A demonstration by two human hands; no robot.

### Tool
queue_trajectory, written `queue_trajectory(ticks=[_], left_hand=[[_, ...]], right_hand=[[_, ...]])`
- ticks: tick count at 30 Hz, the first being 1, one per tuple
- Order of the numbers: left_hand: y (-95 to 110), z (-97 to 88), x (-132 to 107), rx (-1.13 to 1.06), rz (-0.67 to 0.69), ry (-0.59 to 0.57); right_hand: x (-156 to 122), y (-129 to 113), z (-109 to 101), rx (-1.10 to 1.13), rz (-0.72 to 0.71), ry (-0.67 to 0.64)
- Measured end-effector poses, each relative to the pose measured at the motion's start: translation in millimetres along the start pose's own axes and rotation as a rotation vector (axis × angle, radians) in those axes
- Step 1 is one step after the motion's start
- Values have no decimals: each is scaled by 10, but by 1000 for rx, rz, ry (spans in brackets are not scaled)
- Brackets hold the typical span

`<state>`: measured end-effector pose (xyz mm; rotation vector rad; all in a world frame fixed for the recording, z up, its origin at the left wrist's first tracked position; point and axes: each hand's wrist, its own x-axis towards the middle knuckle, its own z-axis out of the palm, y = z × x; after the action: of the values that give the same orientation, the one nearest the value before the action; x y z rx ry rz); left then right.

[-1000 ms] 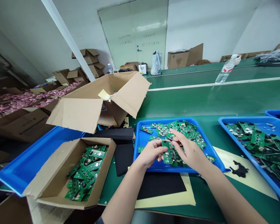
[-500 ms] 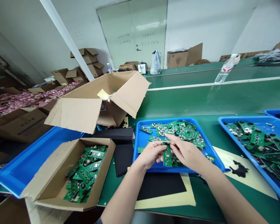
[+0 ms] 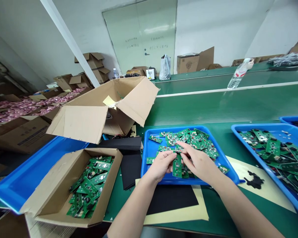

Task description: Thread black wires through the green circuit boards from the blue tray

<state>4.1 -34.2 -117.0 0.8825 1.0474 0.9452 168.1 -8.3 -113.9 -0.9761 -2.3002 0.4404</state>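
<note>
Both my hands meet over the near part of a blue tray (image 3: 149, 150) that holds several green circuit boards. My left hand (image 3: 162, 164) is curled, its fingers pinching the top of a green circuit board (image 3: 176, 166) that stands upright between the hands. My right hand (image 3: 197, 162) closes its thumb and fingers on the same board from the right. More green boards (image 3: 193, 140) lie scattered in the tray behind my hands.
A small open cardboard box (image 3: 64, 188) of green boards sits at the near left inside a larger blue tray (image 3: 34, 172). A big open carton (image 3: 101, 105) lies behind it. Another blue tray (image 3: 243, 138) with boards is at right. Black sheets (image 3: 130, 165) and a water bottle (image 3: 237, 74) lie on the green belt.
My hands have drawn slightly closer to me and turned the board a little; both keep hold of it. The view has shifted a bit downward.
</note>
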Motion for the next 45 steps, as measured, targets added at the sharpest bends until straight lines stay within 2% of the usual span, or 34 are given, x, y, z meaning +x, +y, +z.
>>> queue_trajectory(ticks=[6,14,18,21,23,24,26,28,29,32,36,45], left_hand=[[-20,22,-10,107,52,17],[1,34,-16,320,159,55],[26,43,-40,420,229,78],[28,51,-60,473,303,129],[25,51,-73,497,354,179],[24,49,-80,506,379,205],[21,40,-91,537,446,251],[15,29,-99,606,545,275],[9,24,-100,652,604,272],[-18,13,-96,786,729,213],[-70,10,-79,887,753,163],[-112,-5,-50,986,817,187]], right_hand=[[5,13,-21,-19,12,80],[16,17,24,-116,-55,152],[24,40,-4,-234,-104,215],[27,63,-77,-227,-152,367],[22,54,-119,-114,-173,485],[17,40,-131,-44,-172,494],[7,0,-130,84,-144,387],[3,-40,-99,181,-69,234],[4,-53,-77,223,-19,201],[19,-58,-9,384,154,232],[33,-25,39,589,324,273],[28,-17,58,620,382,254]])
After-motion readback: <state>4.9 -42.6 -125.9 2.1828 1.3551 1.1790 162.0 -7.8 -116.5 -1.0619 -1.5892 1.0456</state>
